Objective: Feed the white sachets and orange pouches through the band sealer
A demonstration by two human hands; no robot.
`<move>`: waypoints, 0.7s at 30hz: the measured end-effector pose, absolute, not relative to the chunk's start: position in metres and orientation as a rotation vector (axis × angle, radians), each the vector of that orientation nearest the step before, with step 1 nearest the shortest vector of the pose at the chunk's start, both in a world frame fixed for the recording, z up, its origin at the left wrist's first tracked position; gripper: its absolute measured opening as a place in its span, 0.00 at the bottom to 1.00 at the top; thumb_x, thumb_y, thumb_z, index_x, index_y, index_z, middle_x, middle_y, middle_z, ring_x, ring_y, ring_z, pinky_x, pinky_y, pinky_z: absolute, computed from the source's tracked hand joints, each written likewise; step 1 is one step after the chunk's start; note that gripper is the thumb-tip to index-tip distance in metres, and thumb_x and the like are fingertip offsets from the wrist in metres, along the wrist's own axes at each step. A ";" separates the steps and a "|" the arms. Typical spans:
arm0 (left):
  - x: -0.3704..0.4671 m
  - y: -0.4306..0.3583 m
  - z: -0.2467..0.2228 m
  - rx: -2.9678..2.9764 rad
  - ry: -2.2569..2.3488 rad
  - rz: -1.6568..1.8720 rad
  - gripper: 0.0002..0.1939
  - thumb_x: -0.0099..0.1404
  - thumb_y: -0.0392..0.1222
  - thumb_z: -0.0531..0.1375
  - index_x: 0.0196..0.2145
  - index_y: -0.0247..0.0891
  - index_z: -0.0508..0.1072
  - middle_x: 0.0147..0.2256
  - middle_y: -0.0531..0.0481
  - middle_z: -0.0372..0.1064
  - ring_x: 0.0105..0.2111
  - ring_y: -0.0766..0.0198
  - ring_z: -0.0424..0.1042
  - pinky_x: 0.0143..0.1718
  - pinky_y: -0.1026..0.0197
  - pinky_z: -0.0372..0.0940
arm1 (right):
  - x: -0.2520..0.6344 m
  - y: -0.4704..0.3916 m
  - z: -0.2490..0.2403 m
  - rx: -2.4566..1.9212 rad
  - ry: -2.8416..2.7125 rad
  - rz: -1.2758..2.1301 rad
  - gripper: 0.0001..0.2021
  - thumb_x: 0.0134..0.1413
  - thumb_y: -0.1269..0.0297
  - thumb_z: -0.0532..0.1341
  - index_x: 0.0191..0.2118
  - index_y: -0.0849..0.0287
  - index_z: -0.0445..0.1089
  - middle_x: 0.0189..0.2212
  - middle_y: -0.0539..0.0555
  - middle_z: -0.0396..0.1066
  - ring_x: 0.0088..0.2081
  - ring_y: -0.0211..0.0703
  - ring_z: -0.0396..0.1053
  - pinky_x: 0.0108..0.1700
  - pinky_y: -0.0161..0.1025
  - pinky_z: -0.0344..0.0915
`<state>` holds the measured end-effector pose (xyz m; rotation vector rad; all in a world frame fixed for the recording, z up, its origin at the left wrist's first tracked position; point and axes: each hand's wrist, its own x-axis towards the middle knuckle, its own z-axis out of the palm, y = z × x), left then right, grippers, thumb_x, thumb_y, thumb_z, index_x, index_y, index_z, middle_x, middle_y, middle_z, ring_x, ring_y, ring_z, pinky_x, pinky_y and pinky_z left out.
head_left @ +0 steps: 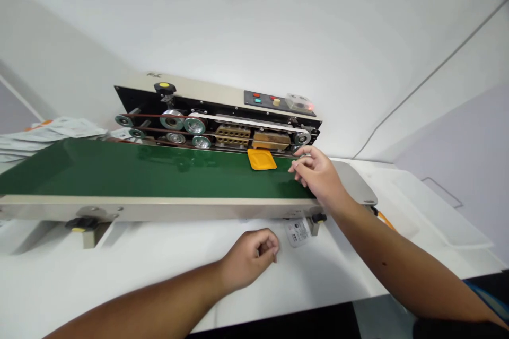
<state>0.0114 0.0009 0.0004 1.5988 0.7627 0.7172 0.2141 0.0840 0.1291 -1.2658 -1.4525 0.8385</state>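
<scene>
A small orange pouch (261, 160) lies on the green conveyor belt (119, 172), its far edge at the lower rim of a band sealing machine (214, 108). My right hand (314, 172) hovers over the belt's right end, just right of the pouch and apart from it. Its fingers are loosely bent and spread, with nothing between them. In front of the conveyor, my left hand (250, 257) is above the white table, fingers curled toward the thumb and nothing visible in them. A white printed packet (297, 233) lies to its right, partly under the conveyor frame.
White packets (51, 135) are stacked at the belt's far left end. Black knobs (81, 224) stick out along the conveyor's front. The sealer's wheels and bands are exposed behind the belt. A translucent white tray (441, 211) stands on the right, and a cable (429, 74) runs down the wall.
</scene>
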 end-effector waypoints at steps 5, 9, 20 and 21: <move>0.011 0.001 0.001 1.609 0.767 0.726 0.03 0.64 0.34 0.59 0.31 0.36 0.71 0.26 0.52 0.72 0.26 0.67 0.67 0.29 0.66 0.59 | 0.210 0.062 0.132 -1.309 -1.771 0.468 0.06 0.59 0.62 0.62 0.40 0.55 0.73 0.30 0.51 0.74 0.30 0.40 0.69 0.33 0.36 0.64; 0.011 0.000 0.003 1.617 0.748 0.726 0.04 0.64 0.34 0.58 0.31 0.36 0.71 0.26 0.52 0.72 0.27 0.66 0.67 0.30 0.66 0.60 | 0.189 0.058 0.133 -1.312 -2.151 0.187 0.11 0.62 0.64 0.59 0.48 0.54 0.74 0.44 0.54 0.77 0.40 0.46 0.73 0.42 0.41 0.67; 0.010 0.001 0.005 1.564 0.739 0.779 0.04 0.60 0.31 0.58 0.31 0.37 0.70 0.27 0.53 0.70 0.28 0.66 0.67 0.31 0.65 0.61 | 0.077 0.097 0.152 -1.341 -2.779 -0.306 0.09 0.67 0.68 0.56 0.47 0.62 0.71 0.41 0.61 0.77 0.38 0.51 0.76 0.38 0.44 0.71; 0.010 0.001 0.005 1.557 0.740 0.782 0.04 0.59 0.30 0.58 0.31 0.37 0.70 0.27 0.53 0.70 0.27 0.66 0.66 0.30 0.65 0.60 | 0.073 0.097 0.153 -1.309 -2.813 -0.348 0.09 0.65 0.72 0.56 0.46 0.63 0.71 0.40 0.61 0.77 0.38 0.51 0.76 0.37 0.44 0.71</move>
